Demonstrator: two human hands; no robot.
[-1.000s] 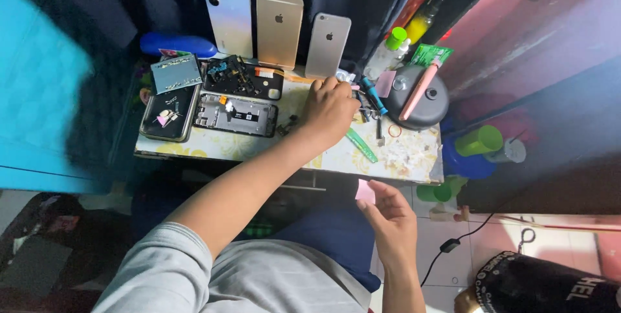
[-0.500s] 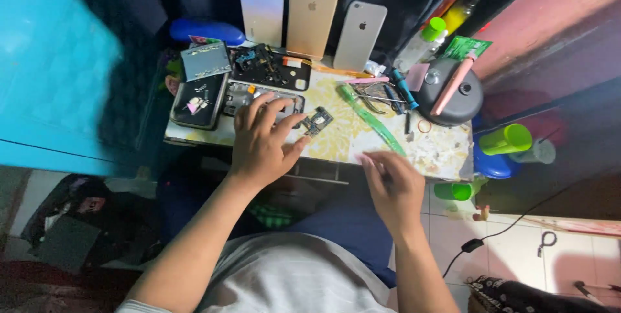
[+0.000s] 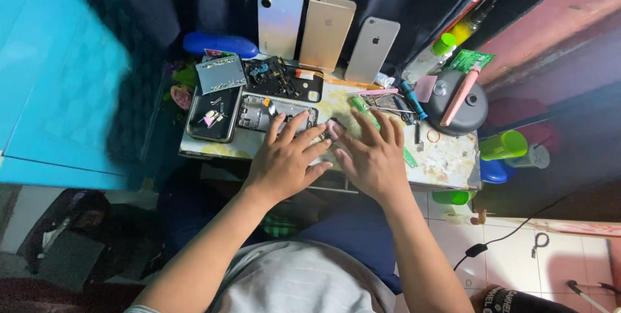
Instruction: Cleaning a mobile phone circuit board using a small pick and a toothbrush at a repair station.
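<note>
Both my hands are flat down on the small cluttered desk right now, side by side and nearly touching. My left hand has its fingers spread, the tips resting on the lower edge of the opened-up phone body with its bare circuit boards. It presses more than it grips, I'd say to keep the thing from sliding. My right hand is spread the same way, palm down over the yellowish patterned desk top, with a little pink scrap peeking out between the two hands. Neither hand is closed around anything, and I can't tell if something small sits under the right palm.

Just left of the open phone lies a black phone back panel with small parts parked on it, probably so they don't roll off. Three phones lean upright against the dark curtain at the back: a pale blue one, a gold one and a silver one, propped there out of the way. A round dark grey device with a pink pen-like tool lying across it sits to the right, near my tweezers and blue-handled screwdriver.
</note>
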